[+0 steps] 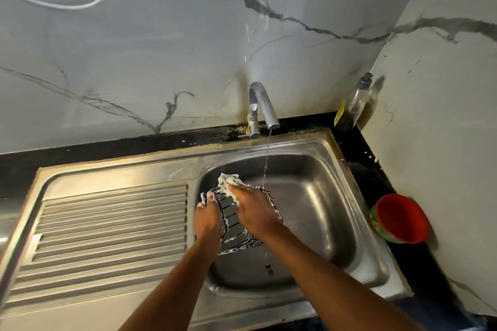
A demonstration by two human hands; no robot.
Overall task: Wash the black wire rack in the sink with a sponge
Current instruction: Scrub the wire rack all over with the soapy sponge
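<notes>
The black wire rack (233, 219), streaked with white foam, is held tilted over the steel sink basin (317, 212). My left hand (208, 219) grips its left side. My right hand (255, 209) lies across the rack's top and presses a soapy green-yellow sponge (228, 181) against the far upper edge. Both hands are covered in suds. A thin stream of water falls from the tap (262, 107) and lands just right of the sponge, at the rack's far edge.
A ribbed steel draining board (113, 226) lies left of the basin. A dish-soap bottle (355, 103) stands in the back right corner. A red bowl (400, 219) sits on the black counter to the right. Marbled walls close in behind and to the right.
</notes>
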